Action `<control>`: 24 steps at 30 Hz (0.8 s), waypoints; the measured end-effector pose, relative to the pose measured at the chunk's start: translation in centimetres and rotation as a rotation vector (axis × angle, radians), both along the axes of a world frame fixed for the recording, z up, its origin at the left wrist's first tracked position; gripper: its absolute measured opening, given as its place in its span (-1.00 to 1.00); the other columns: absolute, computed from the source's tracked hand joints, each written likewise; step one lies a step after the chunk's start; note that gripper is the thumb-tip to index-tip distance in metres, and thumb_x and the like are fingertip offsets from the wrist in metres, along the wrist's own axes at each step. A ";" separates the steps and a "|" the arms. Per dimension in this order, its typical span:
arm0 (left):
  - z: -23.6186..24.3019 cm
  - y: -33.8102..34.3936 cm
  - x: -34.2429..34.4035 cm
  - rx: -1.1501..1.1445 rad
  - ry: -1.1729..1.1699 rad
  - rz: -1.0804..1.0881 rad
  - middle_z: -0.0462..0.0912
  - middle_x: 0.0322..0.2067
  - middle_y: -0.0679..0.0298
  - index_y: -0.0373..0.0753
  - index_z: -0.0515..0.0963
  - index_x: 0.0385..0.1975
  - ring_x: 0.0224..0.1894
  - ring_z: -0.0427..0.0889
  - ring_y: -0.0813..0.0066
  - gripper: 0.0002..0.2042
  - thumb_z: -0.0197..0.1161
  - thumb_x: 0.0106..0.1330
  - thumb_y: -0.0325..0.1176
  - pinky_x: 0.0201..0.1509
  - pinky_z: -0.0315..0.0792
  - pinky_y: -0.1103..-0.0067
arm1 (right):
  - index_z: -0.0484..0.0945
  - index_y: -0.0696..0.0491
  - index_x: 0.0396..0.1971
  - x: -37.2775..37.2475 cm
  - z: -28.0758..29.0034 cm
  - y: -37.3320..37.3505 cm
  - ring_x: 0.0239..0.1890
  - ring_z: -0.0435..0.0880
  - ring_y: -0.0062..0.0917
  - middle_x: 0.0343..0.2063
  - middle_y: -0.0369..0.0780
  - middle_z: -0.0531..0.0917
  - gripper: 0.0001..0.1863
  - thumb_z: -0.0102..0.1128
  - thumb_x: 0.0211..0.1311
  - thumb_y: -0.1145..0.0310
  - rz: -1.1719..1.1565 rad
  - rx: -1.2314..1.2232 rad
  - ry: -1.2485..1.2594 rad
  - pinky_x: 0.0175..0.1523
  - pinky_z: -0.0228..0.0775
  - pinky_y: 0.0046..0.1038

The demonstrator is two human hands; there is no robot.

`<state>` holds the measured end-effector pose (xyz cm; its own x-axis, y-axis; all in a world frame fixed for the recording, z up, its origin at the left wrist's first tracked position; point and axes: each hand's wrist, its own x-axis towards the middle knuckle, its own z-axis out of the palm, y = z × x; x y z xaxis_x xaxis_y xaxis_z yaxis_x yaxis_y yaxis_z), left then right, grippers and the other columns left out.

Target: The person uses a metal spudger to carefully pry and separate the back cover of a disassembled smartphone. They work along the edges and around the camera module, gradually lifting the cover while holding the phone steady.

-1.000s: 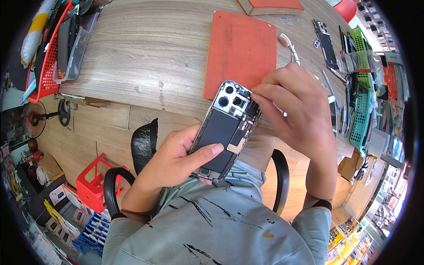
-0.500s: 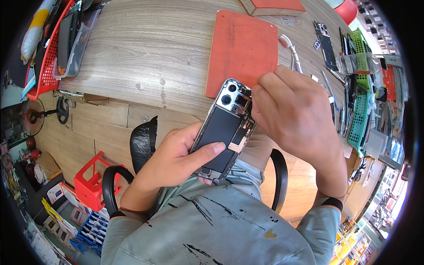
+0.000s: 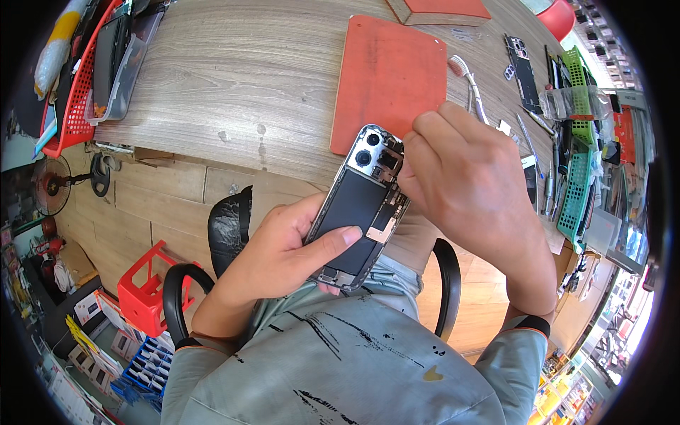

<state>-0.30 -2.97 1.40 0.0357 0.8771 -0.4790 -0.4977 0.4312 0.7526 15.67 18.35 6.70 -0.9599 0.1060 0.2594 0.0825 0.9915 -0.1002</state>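
Note:
An opened smartphone (image 3: 354, 202), its battery, camera module and circuit board bare, is tilted over my lap just off the table edge. My left hand (image 3: 287, 248) grips it from the left side, thumb lying across the battery and fingers underneath. At its upper right edge, beside the cameras, my right hand (image 3: 464, 166) is closed with curled fingers pressed together. The back of that hand hides the fingertips and anything pinched in them. Just beyond the phone, a flat orange-red mat (image 3: 389, 78) lies on the table.
On the wooden table (image 3: 234, 78), a toothbrush (image 3: 469, 81), a phone frame (image 3: 523, 74) and thin tools lie to the right, near green baskets (image 3: 577, 184). A red basket (image 3: 78, 106) with parts stands far left. A red stool (image 3: 149, 290) and chair armrests flank me.
Both hands stay at nearly the same places on the phone. My right hand has shifted very slightly up and left along its edge.

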 end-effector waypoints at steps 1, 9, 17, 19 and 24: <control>0.0 0.0 0.0 0.010 -0.005 -0.002 0.85 -0.11 0.22 -0.44 0.63 0.24 -0.21 0.81 0.61 -0.71 0.33 0.71 -0.38 -0.24 0.72 0.59 | 0.63 0.14 -0.37 0.0 0.0 0.0 -0.33 0.63 -0.31 -0.40 -0.22 0.51 -0.80 0.50 0.02 0.53 -0.004 0.001 -0.003 -0.34 0.51 -0.25; -0.3 -0.1 0.0 0.007 0.107 -0.009 0.84 -0.02 0.25 -0.42 0.65 0.28 -0.10 0.76 0.66 -0.70 0.34 0.71 -0.38 -0.06 0.67 0.60 | 0.64 0.13 -0.36 0.3 -0.7 0.4 -0.29 0.67 -0.29 -0.36 -0.21 0.59 -0.81 0.49 0.03 0.56 -0.077 -0.001 0.025 -0.27 0.57 -0.23; -0.6 -0.2 -0.1 0.020 0.102 -0.001 0.84 0.09 0.24 -0.42 0.65 0.31 0.07 0.74 0.61 -0.68 0.33 0.70 -0.42 0.17 0.63 0.55 | 0.70 0.08 -0.24 2.0 0.0 3.4 -0.20 0.77 -0.26 -0.25 -0.24 0.74 -0.80 0.50 0.14 0.58 -0.191 0.071 0.021 -0.16 0.64 -0.25; -0.8 -0.3 -0.1 0.012 0.102 -0.005 0.84 0.10 0.22 -0.42 0.65 0.31 0.07 0.75 0.60 -0.68 0.32 0.69 -0.43 0.18 0.63 0.54 | 0.73 0.08 -0.18 2.5 0.1 3.7 -0.20 0.78 -0.25 -0.23 -0.24 0.75 -0.78 0.49 0.17 0.59 -0.246 0.140 0.004 -0.14 0.64 -0.25; -1.1 -0.3 0.0 0.041 0.101 -0.004 0.84 0.12 0.17 -0.44 0.63 0.33 0.09 0.77 0.57 -0.67 0.30 0.70 -0.44 0.19 0.64 0.53 | 0.78 0.08 -0.10 3.3 0.4 3.6 -0.17 0.78 -0.22 -0.17 -0.23 0.80 -0.75 0.45 0.24 0.62 -0.201 0.096 0.044 -0.12 0.64 -0.25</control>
<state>-0.34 -3.28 0.31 -0.0076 0.8959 -0.4443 -0.4165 0.4011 0.8159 18.98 21.97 7.10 -0.9094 0.2670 0.3190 0.2772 0.9607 -0.0139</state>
